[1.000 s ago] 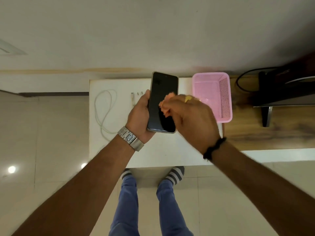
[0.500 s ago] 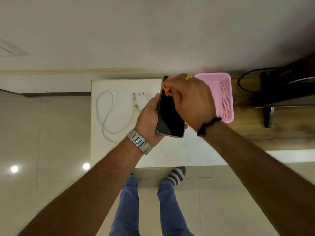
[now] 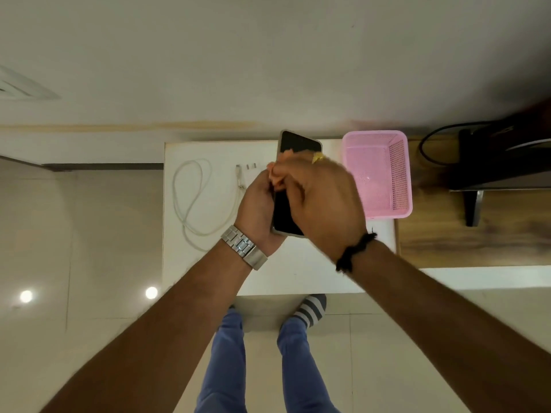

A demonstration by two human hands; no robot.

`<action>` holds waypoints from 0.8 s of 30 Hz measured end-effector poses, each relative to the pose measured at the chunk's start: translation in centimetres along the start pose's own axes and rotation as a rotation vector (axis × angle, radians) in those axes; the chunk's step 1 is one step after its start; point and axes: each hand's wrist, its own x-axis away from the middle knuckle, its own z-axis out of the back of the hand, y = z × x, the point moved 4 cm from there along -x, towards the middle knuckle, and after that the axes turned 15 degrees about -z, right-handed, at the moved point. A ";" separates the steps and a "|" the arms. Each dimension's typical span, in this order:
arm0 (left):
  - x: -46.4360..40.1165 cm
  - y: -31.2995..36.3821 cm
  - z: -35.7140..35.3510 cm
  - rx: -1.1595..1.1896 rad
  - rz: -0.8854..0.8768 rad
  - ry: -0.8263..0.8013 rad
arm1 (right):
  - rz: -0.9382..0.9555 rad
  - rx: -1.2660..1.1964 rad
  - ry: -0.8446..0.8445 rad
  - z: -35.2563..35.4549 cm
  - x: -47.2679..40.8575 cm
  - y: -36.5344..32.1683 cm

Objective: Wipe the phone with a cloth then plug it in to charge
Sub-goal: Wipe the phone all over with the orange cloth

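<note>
My left hand (image 3: 257, 204) grips a black phone (image 3: 299, 143) by its left edge, screen up, above the white table (image 3: 298, 272). My right hand (image 3: 320, 201) lies over the middle of the screen, fingers closed on a small peach cloth (image 3: 275, 175) that presses against the glass. Only the phone's top end and a strip of its lower part show past the hand. A white charging cable (image 3: 190, 201) lies coiled on the table's left side, its plug (image 3: 239, 174) beside a white charger adapter (image 3: 250, 171).
A pink plastic basket (image 3: 399, 174) stands at the table's back right corner. Right of it is a wooden surface (image 3: 477, 242) with a dark device (image 3: 501, 162) and a black cord. My legs and a striped sock show below the table's front edge.
My right hand with the cloth has slid back down the screen from the phone's top end to its middle. The phone's top edge is uncovered again.
</note>
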 end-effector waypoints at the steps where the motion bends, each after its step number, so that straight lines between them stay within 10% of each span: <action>1: 0.1 0.0 0.2 -0.014 0.002 0.009 | 0.015 -0.015 -0.020 -0.1 0.8 -0.1; 24: -0.5 1.6 0.0 -0.076 0.022 0.048 | -0.028 -0.136 -0.015 -1.3 4.1 -0.4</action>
